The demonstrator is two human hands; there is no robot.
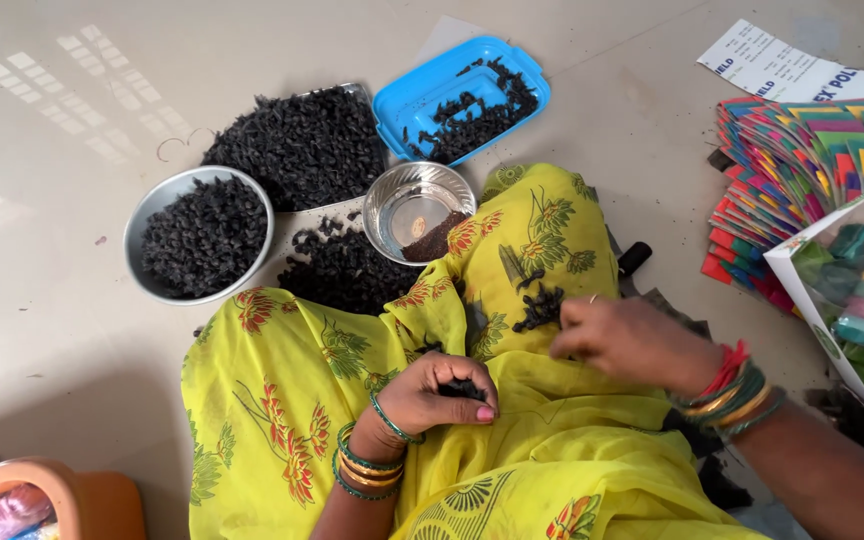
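Floor: pale glossy tile floor (52, 330), window light reflected at the far left.
Lap: bright yellow flower-printed cloth (282, 400) spread over the seated person's legs.
Big heap: small black dried bits piled on a flat sheet (297, 145).
Round steel bowl (142, 225): full of the same black bits.
Blue plastic lid (407, 100): a thinner scatter of them.
Small shiny steel bowl (402, 195): brown powder at one side.
Packets: fanned stack of multicoloured paper packets (792, 160), far right.
Lap cluster: little clump of black pieces (539, 308) on the cloth.
Right hand (632, 340): palm down, fingertips pinching at that clump.
Left hand (442, 395): curled nearly closed around several black pieces.
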